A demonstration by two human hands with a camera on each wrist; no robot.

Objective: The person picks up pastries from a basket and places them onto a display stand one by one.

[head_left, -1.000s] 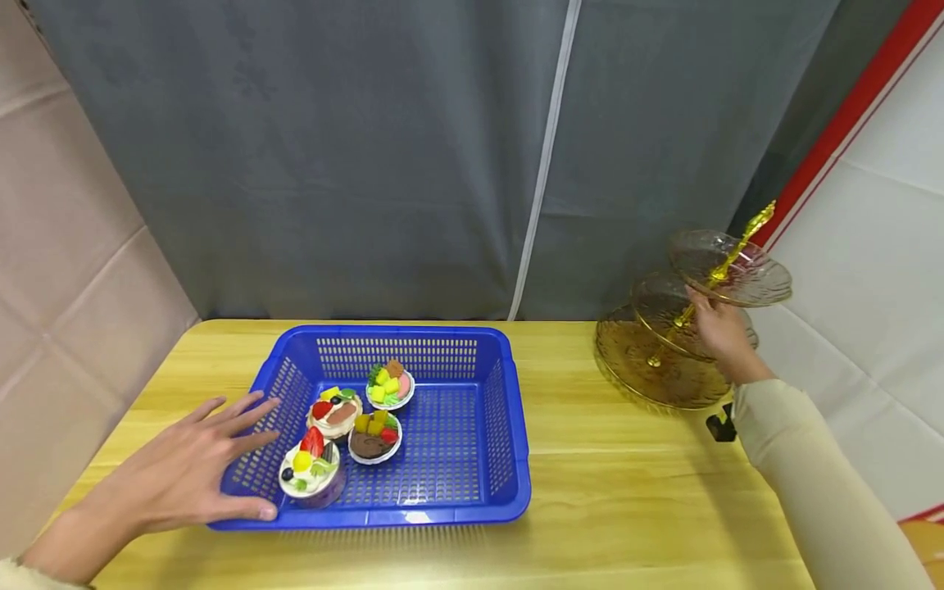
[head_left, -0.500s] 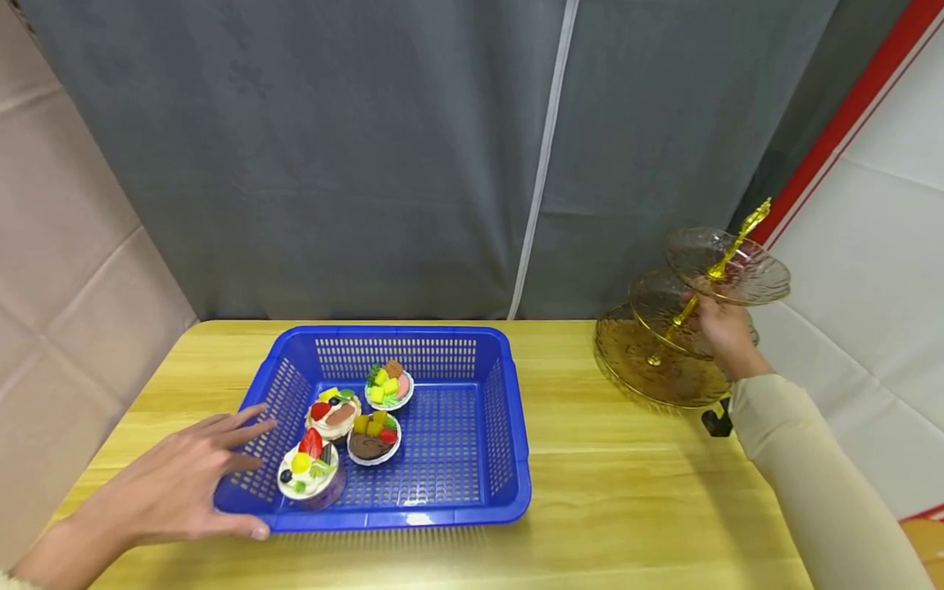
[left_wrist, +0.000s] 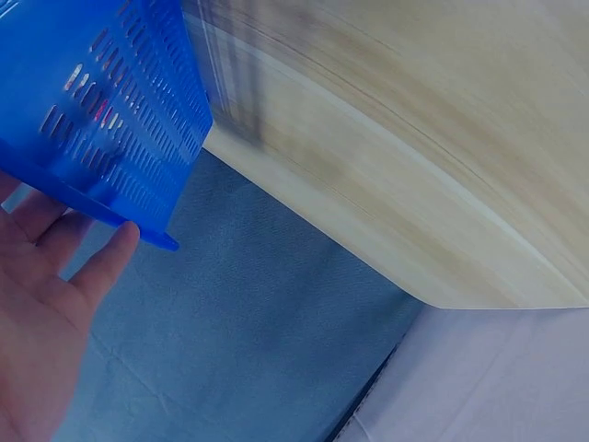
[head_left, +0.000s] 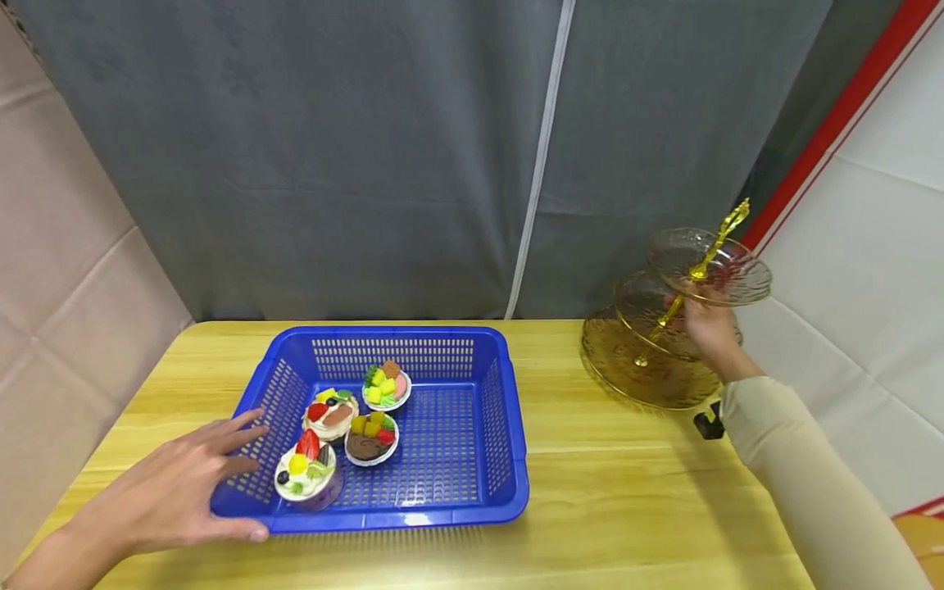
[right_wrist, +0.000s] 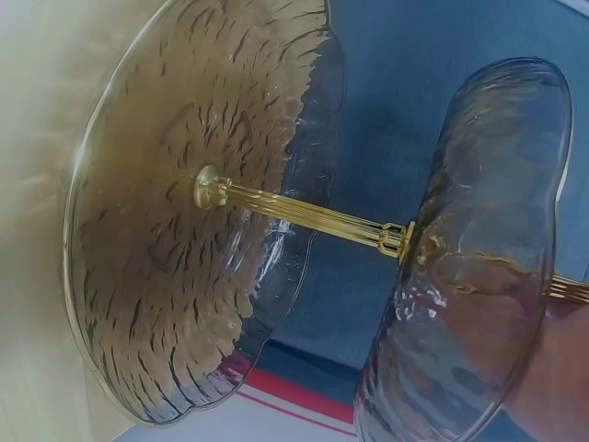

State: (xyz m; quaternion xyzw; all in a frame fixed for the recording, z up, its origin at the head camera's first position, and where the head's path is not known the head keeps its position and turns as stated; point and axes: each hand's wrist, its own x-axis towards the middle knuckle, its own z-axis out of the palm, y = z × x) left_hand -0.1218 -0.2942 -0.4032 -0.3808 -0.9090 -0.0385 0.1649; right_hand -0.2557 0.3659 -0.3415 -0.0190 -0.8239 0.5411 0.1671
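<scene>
Left of centre on the table is a blue plastic basket [head_left: 442, 516]. My left hand [head_left: 173, 487] spreads its fingers over the basket's left rim, thumb at the near left corner; in the left wrist view the fingertips [left_wrist: 115, 253] touch the rim. Inside sit several small decorated cakes, among them a cream cup with a strawberry [head_left: 308, 475] and a chocolate one [head_left: 371, 441]. At the right stands a three-tier glass cake stand [head_left: 649, 381] with a gold rod. My right hand [head_left: 710, 328] grips that rod between the upper two plates, partly seen through the glass.
The wooden table [head_left: 590, 500] ends at a grey curtain [head_left: 354, 164] behind. A white panel [head_left: 870, 328] with red trim rises on the right, close to the stand. A small black object [head_left: 710, 424] shows beside the right sleeve.
The cake stand has shifted slightly left along with my right hand. My left hand has drawn back a little at the basket's left rim. The cakes keep their places in the basket.
</scene>
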